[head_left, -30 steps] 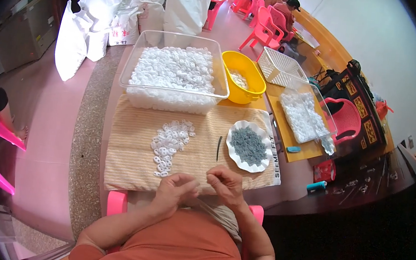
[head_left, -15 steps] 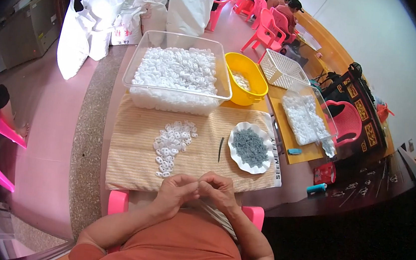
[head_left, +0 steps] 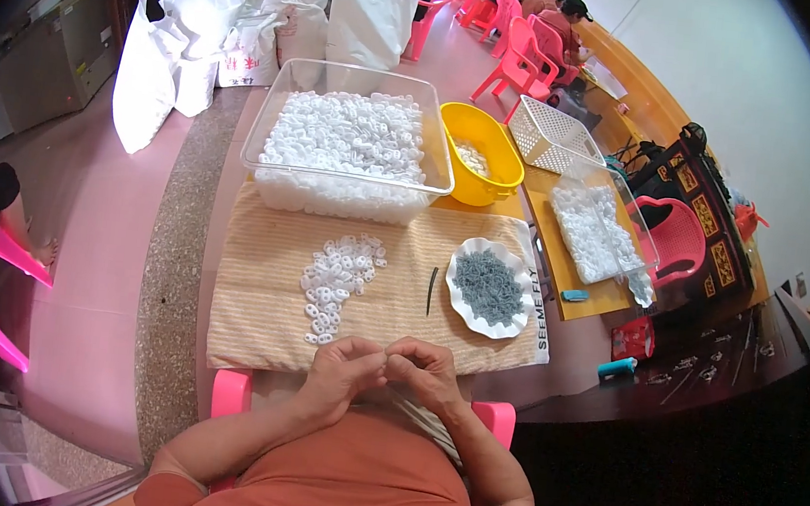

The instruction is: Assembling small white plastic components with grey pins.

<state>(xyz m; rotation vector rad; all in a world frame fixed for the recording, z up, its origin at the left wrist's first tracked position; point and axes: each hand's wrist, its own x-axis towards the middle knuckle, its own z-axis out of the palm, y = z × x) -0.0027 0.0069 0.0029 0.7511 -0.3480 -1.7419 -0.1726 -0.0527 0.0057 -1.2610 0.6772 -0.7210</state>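
Observation:
My left hand (head_left: 347, 372) and my right hand (head_left: 421, 370) meet at the near edge of the towel-covered table, both closed with fingertips pinched together. Whatever sits between the fingers is too small and hidden to make out. Just beyond my left hand lies a loose pile of small white plastic pieces with holes (head_left: 336, 276) on the striped towel (head_left: 255, 287). Beyond my right hand is a white scalloped dish (head_left: 459, 312) heaped with small grey pieces (head_left: 490, 286). A thin dark stick (head_left: 431, 292) rests on the towel between pile and dish.
A large clear bin (head_left: 266, 181) full of white pieces stands at the table's far side. Beside it are a yellow basin (head_left: 474, 189) and a white basket (head_left: 545, 135). To the right, a clear tray (head_left: 654, 248) holds more white pieces. White sacks (head_left: 148, 82) stand back left; people sit farther off.
My hands stay together in almost the same place, with only a very slight shift of the fingers. The things on the towel look unchanged.

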